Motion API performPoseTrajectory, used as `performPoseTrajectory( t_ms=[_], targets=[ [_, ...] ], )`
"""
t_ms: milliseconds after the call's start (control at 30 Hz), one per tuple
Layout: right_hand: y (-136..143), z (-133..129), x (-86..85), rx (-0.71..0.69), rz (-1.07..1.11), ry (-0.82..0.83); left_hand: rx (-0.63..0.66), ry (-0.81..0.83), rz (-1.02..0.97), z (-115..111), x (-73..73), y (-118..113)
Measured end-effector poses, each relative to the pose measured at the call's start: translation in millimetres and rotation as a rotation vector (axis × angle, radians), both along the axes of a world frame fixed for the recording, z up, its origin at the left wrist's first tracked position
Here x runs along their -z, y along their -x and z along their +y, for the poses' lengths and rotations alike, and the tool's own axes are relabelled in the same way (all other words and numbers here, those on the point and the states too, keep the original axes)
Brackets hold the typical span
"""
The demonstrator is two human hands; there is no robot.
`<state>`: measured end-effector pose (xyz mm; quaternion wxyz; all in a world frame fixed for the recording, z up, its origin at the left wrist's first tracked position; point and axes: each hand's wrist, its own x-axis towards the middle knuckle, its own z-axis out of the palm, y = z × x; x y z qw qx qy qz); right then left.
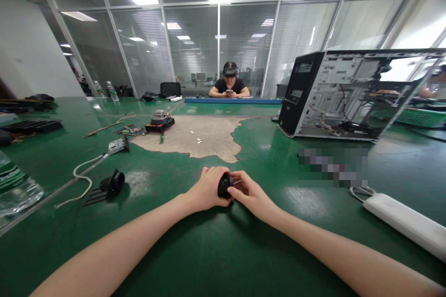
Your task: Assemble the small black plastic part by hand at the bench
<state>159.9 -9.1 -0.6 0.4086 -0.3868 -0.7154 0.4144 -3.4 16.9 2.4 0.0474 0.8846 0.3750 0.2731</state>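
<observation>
A small round black part [225,186] is held between my two hands, just above the green table near its middle. My left hand [208,187] wraps round it from the left and covers much of it. From the right, my right hand [249,191] grips the same part with thumb and fingertips. Another black part with thin prongs [112,184] lies on the table to the left of my hands, beside a white cord [83,180].
An open computer case [306,95] stands at the right, with a white power strip [406,222] nearer. A metal bracket [117,145], a circuit board [133,130] and a heatsink with fan [160,121] lie left. A bottle [17,185] is at the left edge. A person [230,84] sits opposite.
</observation>
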Motion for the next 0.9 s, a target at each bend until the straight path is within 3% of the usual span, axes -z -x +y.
performPoseTrajectory(
  t_ms=[167,467,567,733,900],
  targets=[
    [-0.8,-3.5,-3.5,0.024,-0.002,-0.172,0.014,0.004,-0.006,-0.2,-0.2,0.7],
    [-0.7,1.4,-1.0,-0.001,0.011,0.023,-0.011,0.001,0.001,-0.6,0.2,-1.2],
    [-1.8,0.4,-1.7,-0.031,0.018,0.001,-0.013,0.005,0.009,-1.1,-0.5,-1.1],
    [-1.9,-1.8,-2.6,0.033,0.012,-0.138,-0.018,0.017,0.004,-1.6,-1.2,-0.9],
    [0.3,-0.2,-1.2,0.037,0.03,-0.04,-0.021,0.028,-0.004,-1.0,-0.7,-1.2]
  ],
)
